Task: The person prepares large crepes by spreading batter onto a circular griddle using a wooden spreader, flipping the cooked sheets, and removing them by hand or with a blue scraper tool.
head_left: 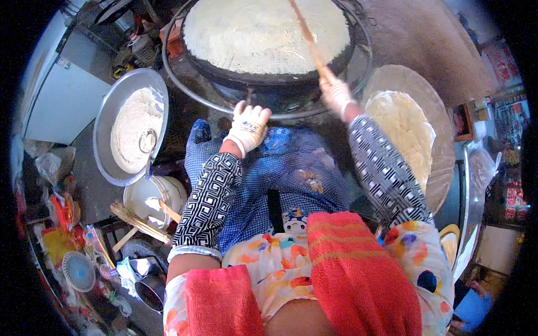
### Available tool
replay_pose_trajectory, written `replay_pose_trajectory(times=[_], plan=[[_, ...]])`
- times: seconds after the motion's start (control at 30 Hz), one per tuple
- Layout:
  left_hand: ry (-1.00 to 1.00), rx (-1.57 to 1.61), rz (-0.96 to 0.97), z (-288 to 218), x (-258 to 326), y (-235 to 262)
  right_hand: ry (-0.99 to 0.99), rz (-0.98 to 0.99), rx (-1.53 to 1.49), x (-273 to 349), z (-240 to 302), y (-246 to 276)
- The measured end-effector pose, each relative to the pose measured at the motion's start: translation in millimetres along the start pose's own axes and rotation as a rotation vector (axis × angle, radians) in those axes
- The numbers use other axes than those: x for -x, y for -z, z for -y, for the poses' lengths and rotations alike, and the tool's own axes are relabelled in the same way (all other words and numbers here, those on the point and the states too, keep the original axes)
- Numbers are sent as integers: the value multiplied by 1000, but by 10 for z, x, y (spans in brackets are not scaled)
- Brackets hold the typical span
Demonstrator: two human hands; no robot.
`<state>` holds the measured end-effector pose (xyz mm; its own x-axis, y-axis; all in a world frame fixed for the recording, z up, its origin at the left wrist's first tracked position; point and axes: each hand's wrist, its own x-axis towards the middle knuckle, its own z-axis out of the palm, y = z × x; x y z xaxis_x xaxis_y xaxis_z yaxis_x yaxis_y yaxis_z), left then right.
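- Head view: the right hand (338, 96), gloved and slightly blurred, has its fingers closed around the near end of a long wooden stick (307, 38).
- The stick slants forward over a pale sheet of batter (246, 33) and leaves the upper edge, so its far end is hidden; whether it touches the sheet along its length, I cannot tell.
- That sheet lies on a round dark griddle (246, 77), covering nearly all of its top, with a metal ring (302, 115) standing around it.
- The left hand (247, 127), also gloved, is at the near side of the ring with its fingers curled; I cannot tell whether they grip the ring, a thin dark piece showing just beyond them, or nothing.
- To the left, a metal basin (101, 134) holds a pale mix (130, 126) with a ladle (148, 143) in it; to the right, a flat round cake (399, 129) lies on a round board (444, 117).
- The step in hand looks like spreading or tending the sheet while it cooks.
- The next move probably calls for a light, level stroke of the stick toward the griddle's edge, the right fingers kept firm, since dragging too hard could tear the sheet.
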<state>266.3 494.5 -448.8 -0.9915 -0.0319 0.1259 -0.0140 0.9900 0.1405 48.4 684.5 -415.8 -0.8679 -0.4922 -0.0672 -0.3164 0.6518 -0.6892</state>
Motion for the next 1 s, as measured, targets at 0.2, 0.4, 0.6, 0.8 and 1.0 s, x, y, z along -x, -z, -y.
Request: replay_pose_trajectory(times=[0.2,0.4,0.6,0.8,1.0], plan=[[70,17,1,-643,-394,-318,-248,251,-618,916,173,-444],[126,108,147,-906,-696,-432,207,131,-62,1496,274,-9],[81,88,-19,-836,-463,-172,236,66,568,339,-93,302],[59,110,-41,-696,-337,-78,103,89,-161,49,-557,-214],[11,38,-217,85,30,-158,93,515,-407,1223,539,-578]])
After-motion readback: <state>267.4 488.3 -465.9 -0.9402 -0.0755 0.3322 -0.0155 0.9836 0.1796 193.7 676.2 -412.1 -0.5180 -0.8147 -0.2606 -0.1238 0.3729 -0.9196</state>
